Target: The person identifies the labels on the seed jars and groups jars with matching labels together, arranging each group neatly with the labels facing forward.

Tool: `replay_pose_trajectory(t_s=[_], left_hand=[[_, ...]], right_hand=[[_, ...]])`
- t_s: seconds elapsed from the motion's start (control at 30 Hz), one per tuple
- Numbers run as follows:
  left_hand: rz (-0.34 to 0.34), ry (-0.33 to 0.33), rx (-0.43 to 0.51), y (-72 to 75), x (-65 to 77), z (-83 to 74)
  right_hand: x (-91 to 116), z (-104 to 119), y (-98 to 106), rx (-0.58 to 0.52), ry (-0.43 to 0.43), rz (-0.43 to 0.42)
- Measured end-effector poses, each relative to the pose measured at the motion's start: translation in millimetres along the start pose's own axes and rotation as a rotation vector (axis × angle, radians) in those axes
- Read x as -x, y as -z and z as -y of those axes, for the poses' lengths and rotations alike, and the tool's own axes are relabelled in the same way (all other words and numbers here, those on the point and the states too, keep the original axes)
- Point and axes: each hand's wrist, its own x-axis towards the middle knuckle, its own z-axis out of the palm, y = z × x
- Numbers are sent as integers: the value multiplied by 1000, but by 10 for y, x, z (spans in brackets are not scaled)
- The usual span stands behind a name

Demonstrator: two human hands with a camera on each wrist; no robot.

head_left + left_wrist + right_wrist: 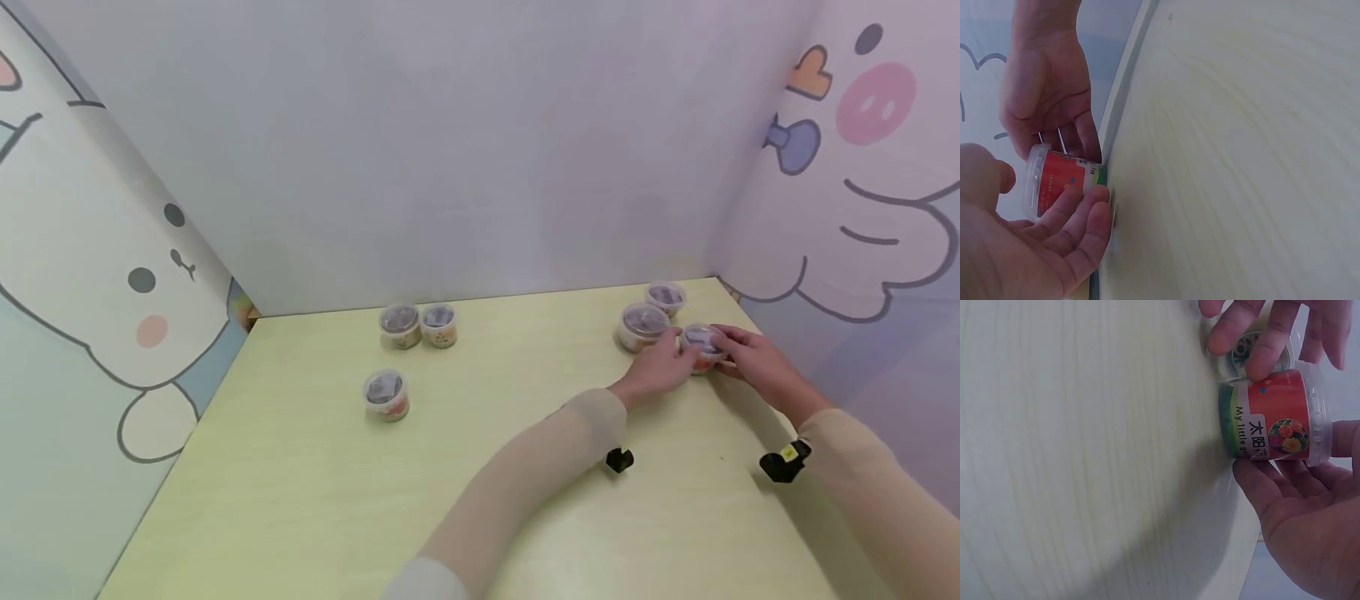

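A small lidded plastic cup (1272, 419) with a red flower label and green base stands upright at the table's right side. My right hand (765, 367) holds it from the right, its fingers (1266, 487) round the side and partly hidden behind the cup. From the left, my left hand (660, 367) touches the cup with loosely bent fingers (1079, 231); its thumb stands apart from the cup in the left wrist view. Just behind and left of the hands sit a wider lidded cup (643, 323) and another small lidded cup (666, 297).
Two lidded cups, a wider one (401, 325) and a smaller one (439, 325), stand side by side at the back left of the pale wooden table (315, 492). A red-labelled cup (387, 395) is in front of them. Walls (480, 167) enclose the back and sides.
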Motion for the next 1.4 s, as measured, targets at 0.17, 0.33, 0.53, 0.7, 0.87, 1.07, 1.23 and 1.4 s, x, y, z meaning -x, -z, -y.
replay_pose_trajectory(t_s=[0.17,0.33,0.53,0.7,0.87,1.07,1.23,1.4], left_hand=[[-37,-24,-69,-41,-21,-29],[-47,-36,-147,-36,-47,-48],[-36,-13,-176,-47,-75,-72],[-29,0,-159,-40,-69,-106],[-38,18,-91,-14,-48,-93],[-75,38,17,-47,-47,-63],[-96,45,11,-78,-64,-71],[-96,42,-10,-61,-62,-73]], right_hand=[[22,-11,-28,-36,-32,10],[9,-34,-42,-95,-43,27],[11,-55,-3,-212,-44,41],[27,-52,29,-312,-52,38],[32,-38,9,-319,-55,34],[24,-58,-4,-364,-35,35],[6,-92,3,-492,-18,49],[20,-86,14,-493,-69,58]])
